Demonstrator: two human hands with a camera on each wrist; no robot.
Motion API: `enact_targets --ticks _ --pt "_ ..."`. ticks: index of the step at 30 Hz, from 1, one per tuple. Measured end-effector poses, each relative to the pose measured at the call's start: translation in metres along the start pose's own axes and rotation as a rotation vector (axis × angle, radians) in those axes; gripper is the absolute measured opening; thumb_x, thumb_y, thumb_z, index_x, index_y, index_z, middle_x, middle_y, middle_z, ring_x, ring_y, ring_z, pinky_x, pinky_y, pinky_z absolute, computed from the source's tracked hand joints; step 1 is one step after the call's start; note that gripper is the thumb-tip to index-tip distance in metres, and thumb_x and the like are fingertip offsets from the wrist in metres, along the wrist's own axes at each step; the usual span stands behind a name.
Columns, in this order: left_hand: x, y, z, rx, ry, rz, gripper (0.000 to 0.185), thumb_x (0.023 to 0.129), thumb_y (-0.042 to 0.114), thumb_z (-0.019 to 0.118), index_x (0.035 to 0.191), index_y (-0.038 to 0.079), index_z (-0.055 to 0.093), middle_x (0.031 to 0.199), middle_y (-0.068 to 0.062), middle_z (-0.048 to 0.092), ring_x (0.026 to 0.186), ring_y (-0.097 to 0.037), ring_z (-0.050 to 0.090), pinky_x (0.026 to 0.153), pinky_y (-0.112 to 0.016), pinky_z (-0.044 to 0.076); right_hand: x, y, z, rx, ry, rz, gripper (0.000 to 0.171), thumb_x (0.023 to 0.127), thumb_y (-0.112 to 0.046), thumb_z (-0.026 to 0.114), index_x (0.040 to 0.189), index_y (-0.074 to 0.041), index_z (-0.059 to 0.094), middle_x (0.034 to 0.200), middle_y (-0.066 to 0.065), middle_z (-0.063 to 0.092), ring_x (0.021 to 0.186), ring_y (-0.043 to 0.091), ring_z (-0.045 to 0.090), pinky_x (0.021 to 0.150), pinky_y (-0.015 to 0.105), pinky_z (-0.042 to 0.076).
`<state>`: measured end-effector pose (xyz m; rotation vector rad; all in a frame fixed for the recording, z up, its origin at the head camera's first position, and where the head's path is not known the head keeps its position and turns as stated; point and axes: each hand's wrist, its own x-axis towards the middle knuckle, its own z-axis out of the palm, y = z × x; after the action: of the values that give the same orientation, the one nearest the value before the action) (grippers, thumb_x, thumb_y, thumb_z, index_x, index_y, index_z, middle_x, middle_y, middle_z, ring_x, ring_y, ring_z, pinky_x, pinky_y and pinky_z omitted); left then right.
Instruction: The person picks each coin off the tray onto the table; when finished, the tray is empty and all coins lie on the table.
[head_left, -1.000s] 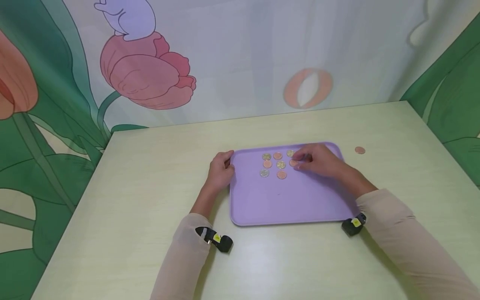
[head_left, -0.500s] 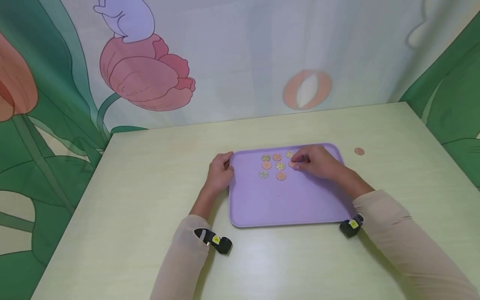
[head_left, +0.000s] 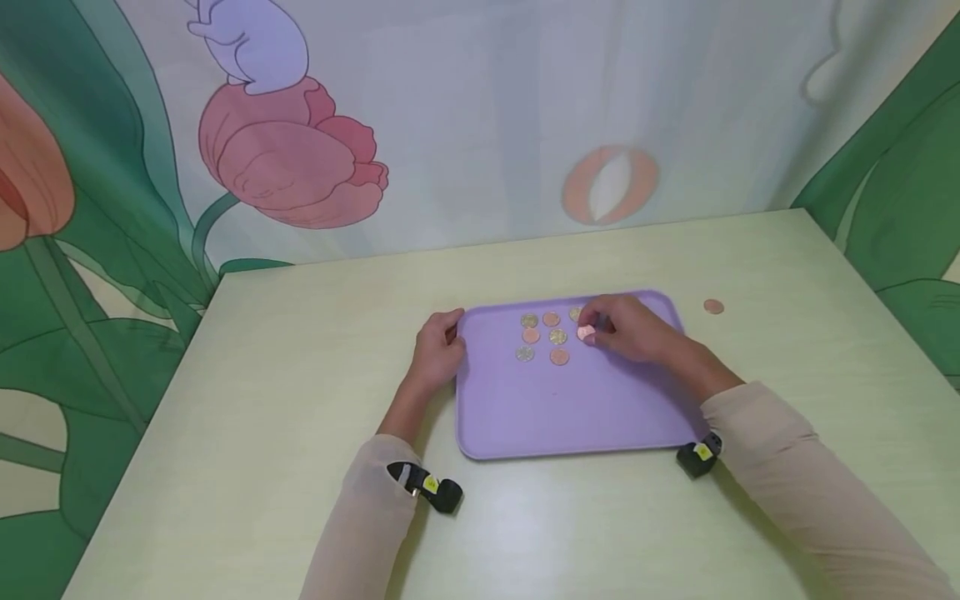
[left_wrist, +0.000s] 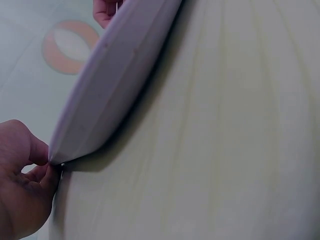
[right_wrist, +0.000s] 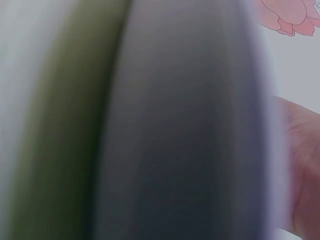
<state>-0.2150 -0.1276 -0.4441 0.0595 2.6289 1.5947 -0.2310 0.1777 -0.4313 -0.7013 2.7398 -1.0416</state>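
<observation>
A purple tray lies on the table, with several copper, gold and silver coins grouped on its far half. My left hand grips the tray's left rim, thumb and fingers pinching the edge in the left wrist view. Over the tray, my right hand pinches a copper coin between thumb and fingers; the coin looks tilted. Beside it lie a gold coin, a copper coin and a silver coin. The right fingers partly cover another gold coin.
One copper coin rests on the pale table, right of the tray. A patterned curtain hangs behind the table. In the right wrist view, the blurred tray side fills the middle and hides the fingertips.
The copper coin at my right fingertips now shows more of its face, tilted in the pinch. The left hand keeps its hold on the rim. The head view has shifted slightly.
</observation>
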Motion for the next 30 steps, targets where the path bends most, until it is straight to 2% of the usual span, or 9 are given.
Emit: enact_targets --ticks 7,12,19,30 --pt "0.0015 -0.0003 -0.0012 0.015 0.006 0.020 0.052 0.095 -0.006 0.045 0.147 -0.010 0.045 0.145 -0.029 0.050 0.143 -0.037 0.047 0.121 -0.044 0.043 0.0011 -0.0022 -0.0022 0.014 -0.014 -0.022 0.012 0.088 0.002 0.071 0.099 -0.002 0.068 0.086 0.010 0.068 0.076 0.014 0.054 0.070 0.021 0.046" --pt "0.0004 -0.0022 0.0007 0.008 0.017 0.026 0.051 0.094 -0.007 0.046 0.145 -0.011 0.047 0.142 -0.030 0.052 0.140 -0.037 0.050 0.120 -0.045 0.044 -0.0011 -0.0015 -0.0015 -0.018 -0.018 -0.042 0.012 0.089 0.000 0.071 0.101 -0.004 0.070 0.082 0.005 0.065 0.076 0.013 0.052 0.070 0.021 0.045" --pt "-0.0035 -0.0040 0.0022 0.010 0.013 0.010 0.051 0.095 -0.006 0.045 0.146 -0.010 0.047 0.141 -0.029 0.052 0.140 -0.037 0.050 0.120 -0.045 0.045 -0.0041 0.0005 0.0010 -0.026 -0.052 -0.046 0.015 0.091 -0.003 0.071 0.105 -0.001 0.073 0.075 0.001 0.061 0.071 0.010 0.050 0.063 0.019 0.042" --pt "-0.0019 -0.0013 0.0019 0.003 0.007 0.007 0.052 0.095 -0.006 0.045 0.146 -0.009 0.046 0.143 -0.028 0.050 0.142 -0.036 0.048 0.121 -0.044 0.044 -0.0039 0.0006 -0.0022 -0.022 -0.048 -0.046 0.018 0.089 -0.002 0.073 0.107 0.004 0.070 0.081 0.004 0.067 0.077 0.009 0.055 0.069 0.018 0.047"
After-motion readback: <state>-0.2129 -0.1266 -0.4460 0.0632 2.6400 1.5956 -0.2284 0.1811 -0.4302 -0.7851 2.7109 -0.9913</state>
